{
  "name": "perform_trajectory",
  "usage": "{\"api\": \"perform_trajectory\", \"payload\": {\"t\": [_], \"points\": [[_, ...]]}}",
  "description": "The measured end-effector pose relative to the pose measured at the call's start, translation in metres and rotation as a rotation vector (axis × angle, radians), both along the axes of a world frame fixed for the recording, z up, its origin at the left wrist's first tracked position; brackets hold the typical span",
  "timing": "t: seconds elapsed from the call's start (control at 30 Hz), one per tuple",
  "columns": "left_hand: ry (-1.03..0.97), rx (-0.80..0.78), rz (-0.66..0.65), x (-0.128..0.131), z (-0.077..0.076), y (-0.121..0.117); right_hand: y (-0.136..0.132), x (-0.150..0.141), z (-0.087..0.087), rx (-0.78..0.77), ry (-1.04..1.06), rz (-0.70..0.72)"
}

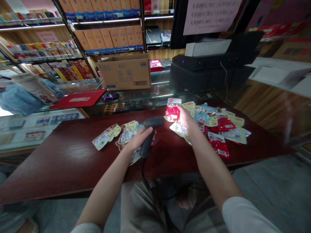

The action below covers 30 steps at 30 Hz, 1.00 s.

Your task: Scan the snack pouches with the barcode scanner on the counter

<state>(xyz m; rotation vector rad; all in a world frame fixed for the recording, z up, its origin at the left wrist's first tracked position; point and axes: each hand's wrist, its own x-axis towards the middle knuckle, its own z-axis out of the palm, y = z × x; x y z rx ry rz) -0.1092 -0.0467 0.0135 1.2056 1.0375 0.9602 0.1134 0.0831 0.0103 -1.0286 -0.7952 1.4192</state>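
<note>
My left hand (142, 137) is wrapped round the handle of a black barcode scanner (147, 145), its head pointing right. My right hand (186, 118) grips a red and white snack packet (173, 110) by its right side, upright, with bright light falling on it. The scanner's head is a short way left of that packet. Under and beside my left hand lie several yellowish snack packets (127, 131), with one more packet (106, 136) further left. Around and beyond my right hand spreads a pile of red, yellow and blue packets (224, 122).
All this lies on a dark red wooden table (73, 155). Behind it a glass counter holds a cardboard box (125, 72), a red folder (79, 98), a mouse (110, 97) and a black cash register (209, 71). The scanner's cable (143, 173) hangs over the front edge.
</note>
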Motion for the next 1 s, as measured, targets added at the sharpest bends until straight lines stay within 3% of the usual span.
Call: {"api": "perform_trajectory", "payload": {"t": [0.27,0.47,0.67,0.77,0.8,0.87,0.93,1.0], "points": [[-0.028,0.004,0.008,0.002,0.003,-0.001,0.005,0.001,-0.003,0.079,-0.161,-0.023],[0.034,0.064,0.149,-0.02,0.012,0.003,0.015,0.029,-0.006,0.272,-0.89,-0.248],[0.067,0.106,0.372,-0.054,0.022,0.01,0.008,0.056,-0.005,0.057,-1.322,-0.419],[-0.017,0.094,0.428,-0.068,0.026,0.009,0.002,0.055,-0.002,0.107,-1.45,-0.502],[-0.051,0.084,0.435,-0.071,0.028,0.008,0.001,0.053,-0.001,0.171,-1.486,-0.463],[-0.122,0.07,0.439,-0.077,0.032,0.005,-0.002,0.049,0.001,0.267,-1.549,-0.258],[-0.179,0.063,0.442,-0.082,0.034,0.002,-0.003,0.047,0.001,0.239,-1.58,-0.055],[-0.214,0.066,0.459,-0.086,0.036,0.001,-0.003,0.046,0.001,0.147,-1.59,-0.014]]}}
